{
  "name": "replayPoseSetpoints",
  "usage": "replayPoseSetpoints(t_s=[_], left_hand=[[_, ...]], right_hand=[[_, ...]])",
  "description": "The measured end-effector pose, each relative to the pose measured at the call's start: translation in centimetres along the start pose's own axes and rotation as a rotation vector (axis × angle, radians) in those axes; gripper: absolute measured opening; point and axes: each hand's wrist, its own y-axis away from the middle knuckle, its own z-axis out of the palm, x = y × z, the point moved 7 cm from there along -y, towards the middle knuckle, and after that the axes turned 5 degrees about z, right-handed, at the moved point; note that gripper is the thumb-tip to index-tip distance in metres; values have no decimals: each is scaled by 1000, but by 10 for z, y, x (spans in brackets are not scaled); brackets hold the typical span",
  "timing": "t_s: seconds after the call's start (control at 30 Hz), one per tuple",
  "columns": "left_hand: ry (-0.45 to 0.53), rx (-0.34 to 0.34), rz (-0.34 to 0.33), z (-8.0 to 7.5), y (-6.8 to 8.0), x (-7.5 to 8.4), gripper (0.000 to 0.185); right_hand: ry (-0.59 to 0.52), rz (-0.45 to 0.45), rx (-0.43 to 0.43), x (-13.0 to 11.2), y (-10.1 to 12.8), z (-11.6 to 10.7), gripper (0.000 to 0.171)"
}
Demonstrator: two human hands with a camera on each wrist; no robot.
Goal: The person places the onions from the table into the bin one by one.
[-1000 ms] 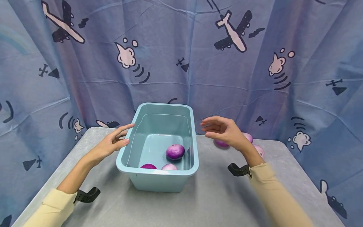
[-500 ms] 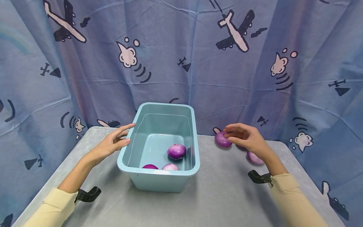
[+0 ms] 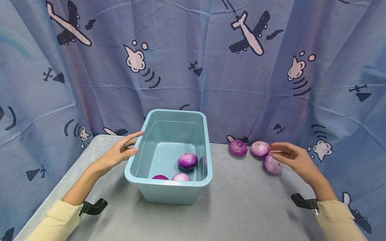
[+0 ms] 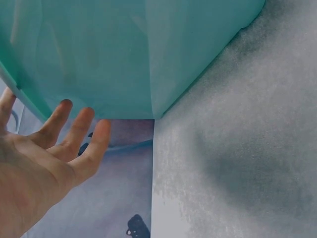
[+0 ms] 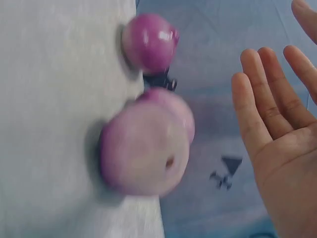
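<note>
Onions point(image 3: 238, 148) sit right of centre in the head view, three on the grey table point(image 3: 235, 201) before the patterned curtain point(image 3: 181, 50); the blue bin point(image 3: 169, 181) at centre holds three more onions point(image 3: 187, 161) (its near wall partly hides two). The right hand point(image 3: 292, 159), grasping nothing, is near the paler pair; the left hand point(image 3: 117, 153), relaxed and ungripping, is at the bin's left rim. Left wrist view: the bin's wall spans the upper left. Right wrist view: left of the palm, one onion partly covers another.

Left hand point(image 3: 114, 154): held near the bench's point(image 3: 235, 207) far left corner, fingers point(image 4: 94, 151) parted, loosely extended. Right hand point(image 3: 298, 163): near the far right corner, fingers slightly bent, thumb point(image 3: 281, 158) below. Both forearms point(image 3: 79, 184) reach forward, angled inward.
</note>
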Motion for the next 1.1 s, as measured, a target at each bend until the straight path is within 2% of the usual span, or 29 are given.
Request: replayPoseSetpoints(t_s=[0.17, 0.43, 0.73, 0.87, 1.1], left_hand=[[3, -2, 2, 0, 0, 0, 59], [13, -7, 14, 1, 0, 2, 58], [15, -10, 16, 1, 0, 3, 58], [15, -12, 17, 1, 0, 2, 59], [23, -13, 11, 1, 1, 2, 59]], right_hand=[[20, 70, 56, 20, 13, -16, 37], [114, 128, 87, 50, 24, -30, 41], [80, 134, 116, 65, 28, -32, 45], [72, 143, 100, 73, 27, -27, 55], [105, 208, 16, 83, 22, -15, 74]])
